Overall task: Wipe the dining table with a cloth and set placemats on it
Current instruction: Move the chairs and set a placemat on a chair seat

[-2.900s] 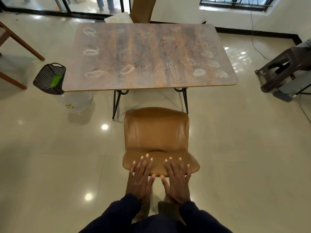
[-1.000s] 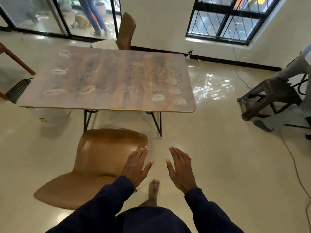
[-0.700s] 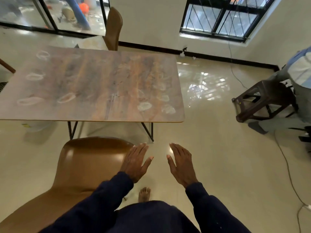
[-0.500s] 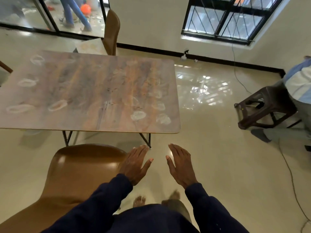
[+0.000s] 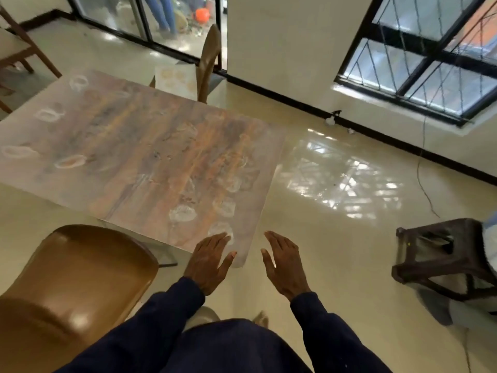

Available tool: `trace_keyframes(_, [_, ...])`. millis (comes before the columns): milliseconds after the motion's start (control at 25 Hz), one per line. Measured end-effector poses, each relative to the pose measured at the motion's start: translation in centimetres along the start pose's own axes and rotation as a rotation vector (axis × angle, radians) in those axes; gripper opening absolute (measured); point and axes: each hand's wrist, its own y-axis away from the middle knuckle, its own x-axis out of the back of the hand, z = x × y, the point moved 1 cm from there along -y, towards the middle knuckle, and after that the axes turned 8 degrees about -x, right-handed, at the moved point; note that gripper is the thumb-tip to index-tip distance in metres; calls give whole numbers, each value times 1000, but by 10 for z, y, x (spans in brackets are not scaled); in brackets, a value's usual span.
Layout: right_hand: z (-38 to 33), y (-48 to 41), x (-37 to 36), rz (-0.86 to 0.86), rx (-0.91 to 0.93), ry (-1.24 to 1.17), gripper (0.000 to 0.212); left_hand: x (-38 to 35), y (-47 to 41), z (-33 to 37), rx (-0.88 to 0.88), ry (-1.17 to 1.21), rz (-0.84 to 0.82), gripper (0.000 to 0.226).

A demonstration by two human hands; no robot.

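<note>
- Far to the left of the left fingers, at the upper edge, stands part of a wooden chair (image 5: 18,47), well apart from both hands.
- Below and to the left of those fingers, a tan padded chair (image 5: 75,278) stands on the glossy floor (image 5: 336,265), near the front edge of the surface.
- The dining surface (image 5: 121,146) stretches up and to the left from the fingers. Its wood-grain top bears whitish ring marks (image 5: 183,212), and some lie just ahead of the left fingertips.
- Well ahead of the fingers, past the far edge, a pale mat (image 5: 176,79) with a round pattern lies on the seat of a second tan chair (image 5: 208,55).
- The left hand (image 5: 208,262), in a dark blue sleeve, is over the near right corner of the surface. Its fingers (image 5: 215,242) are straight and close together, thumb spread, holding nothing. I cannot tell whether they touch the top.
- The right hand (image 5: 285,263) is just beside that corner, over the floor. Its fingers (image 5: 277,240) are straight and hold nothing.
- Right of the right fingers, well apart, a dark stool (image 5: 441,254) stands on the floor, and a barred window (image 5: 430,49) sits in the wall above.
</note>
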Motion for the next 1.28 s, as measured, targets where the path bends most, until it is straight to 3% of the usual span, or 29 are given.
trace_keyframes(200, [54,-67,32,-30,92,-15,53,-21,-72,28,34,-35,51,58])
trace_keyframes(600, [149,-253,80,-55,208,8,51,-69,-272,27,169,52,132,75])
trace_keyframes(840, [177,-382,96,-63,315,33,50,-70,-377,17,189,-60,239,63])
trace_keyframes(1040, [197,-493,91,-163,430,-19,49,-75,-450,-11,316,-108,326,48])
trace_keyframes(1280, [221,-631,102,-242,550,-69,45,-74,-564,-17,470,-122,432,62])
